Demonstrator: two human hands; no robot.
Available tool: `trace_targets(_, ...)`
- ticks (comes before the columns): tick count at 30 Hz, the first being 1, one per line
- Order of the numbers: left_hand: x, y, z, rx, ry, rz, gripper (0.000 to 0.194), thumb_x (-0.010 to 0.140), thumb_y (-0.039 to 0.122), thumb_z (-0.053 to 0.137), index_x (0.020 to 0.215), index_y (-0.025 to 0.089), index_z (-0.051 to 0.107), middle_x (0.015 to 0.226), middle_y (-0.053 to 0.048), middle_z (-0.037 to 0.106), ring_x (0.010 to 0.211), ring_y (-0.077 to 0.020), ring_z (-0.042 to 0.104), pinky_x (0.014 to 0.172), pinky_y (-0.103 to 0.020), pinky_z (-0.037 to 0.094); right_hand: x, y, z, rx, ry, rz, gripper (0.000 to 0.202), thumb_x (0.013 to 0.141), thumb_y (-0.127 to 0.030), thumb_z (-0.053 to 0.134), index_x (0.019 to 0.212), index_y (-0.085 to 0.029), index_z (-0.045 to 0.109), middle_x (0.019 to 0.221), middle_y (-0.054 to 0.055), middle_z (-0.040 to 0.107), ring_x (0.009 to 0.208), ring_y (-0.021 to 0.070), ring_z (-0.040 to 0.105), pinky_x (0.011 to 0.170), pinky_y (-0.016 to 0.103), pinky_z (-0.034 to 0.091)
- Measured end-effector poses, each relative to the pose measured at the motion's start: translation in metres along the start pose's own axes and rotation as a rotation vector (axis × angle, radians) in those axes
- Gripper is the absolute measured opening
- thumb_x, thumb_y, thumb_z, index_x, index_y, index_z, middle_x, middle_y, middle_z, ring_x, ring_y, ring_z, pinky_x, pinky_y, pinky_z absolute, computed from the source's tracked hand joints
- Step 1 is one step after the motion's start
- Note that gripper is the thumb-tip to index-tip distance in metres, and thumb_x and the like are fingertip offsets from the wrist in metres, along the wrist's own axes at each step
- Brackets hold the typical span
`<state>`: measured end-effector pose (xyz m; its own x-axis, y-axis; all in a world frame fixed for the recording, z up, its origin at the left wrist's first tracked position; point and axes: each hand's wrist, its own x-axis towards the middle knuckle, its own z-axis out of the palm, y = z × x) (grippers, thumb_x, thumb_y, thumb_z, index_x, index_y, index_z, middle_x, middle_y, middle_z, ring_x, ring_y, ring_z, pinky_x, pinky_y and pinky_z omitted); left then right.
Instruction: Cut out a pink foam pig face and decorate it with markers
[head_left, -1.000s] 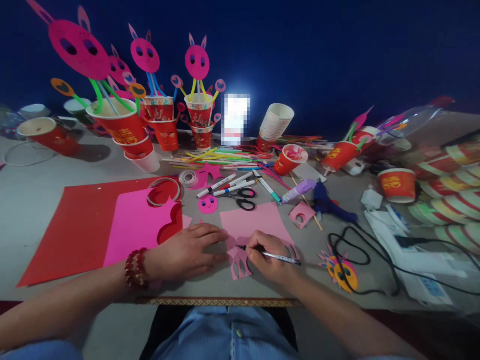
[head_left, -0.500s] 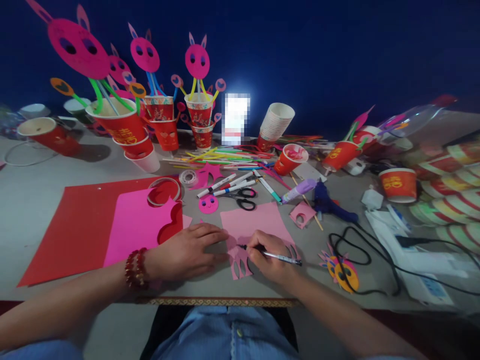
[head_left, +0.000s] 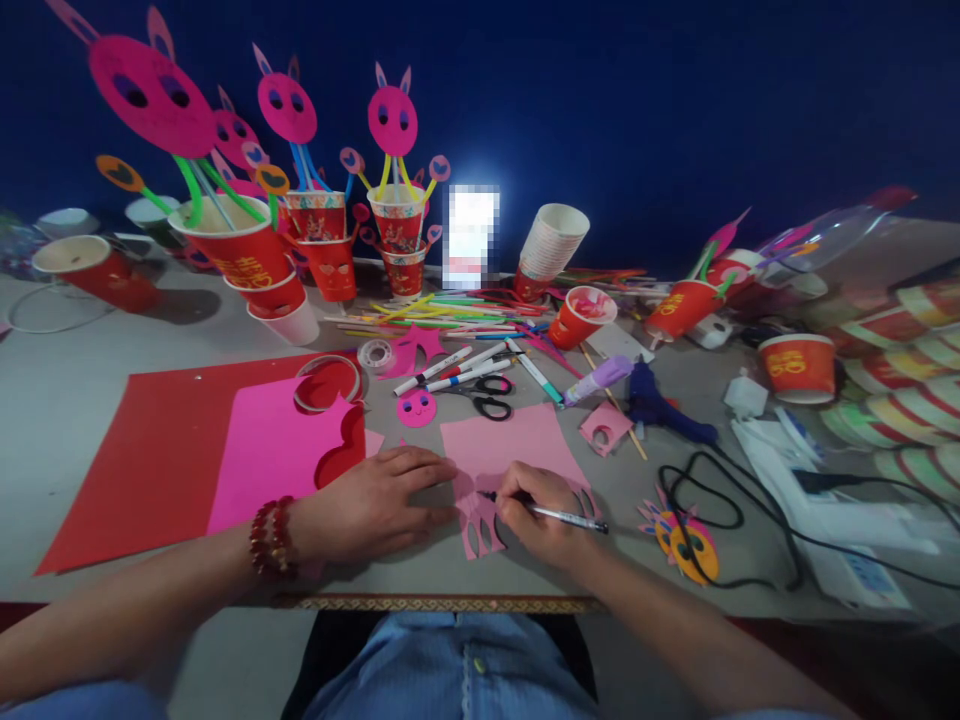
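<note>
A light pink paper sheet [head_left: 510, 435] lies before me, its lower edge cut into narrow notches and petal-shaped gaps. My right hand [head_left: 544, 515] grips a pen [head_left: 570, 518], its dark tip on or just over the sheet near the cut-outs. Flat at the sheet's left edge rests my left hand [head_left: 382, 505], fingers stretched out, a red bead bracelet on its wrist. To its left lie a hot pink sheet [head_left: 259, 450] with scalloped cuts and a red sheet [head_left: 142, 470] underneath. Past the pink sheet are a round pink face cut-out [head_left: 416, 408] and black-handled scissors [head_left: 491, 398].
Several markers [head_left: 465, 368], a purple glue tube [head_left: 600, 380] and a blue glue gun [head_left: 660, 410] with a looping black cord lie beyond my hands. Red paper cups [head_left: 247, 255] with pink paper figures stand at back left. A power strip [head_left: 847, 560] sits at right.
The pen and my right hand have shifted very slightly to the right over the pink sheet. My left hand stays in place.
</note>
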<state>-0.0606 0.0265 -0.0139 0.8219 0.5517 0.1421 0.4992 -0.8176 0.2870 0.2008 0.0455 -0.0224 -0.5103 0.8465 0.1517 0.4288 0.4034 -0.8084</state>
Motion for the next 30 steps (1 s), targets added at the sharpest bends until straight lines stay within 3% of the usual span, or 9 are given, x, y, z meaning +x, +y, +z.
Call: trace_targets(30,-0.0001,-0.0001,0.0,-0.021,-0.009,-0.002,0.035,0.092,0.029,0.058,0.126,0.033,0.059,0.14,-0.008,0.051,0.126,-0.0288,0.047,0.107,-0.047,0.039,-0.0019,0.002,-0.0019,0.029,-0.055,-0.013,0.017,0.073,-0.014,0.044,0.06,-0.023,0.039,0.053,-0.004,0.049,0.05,0.0127,0.045,0.052,0.026,0.031)
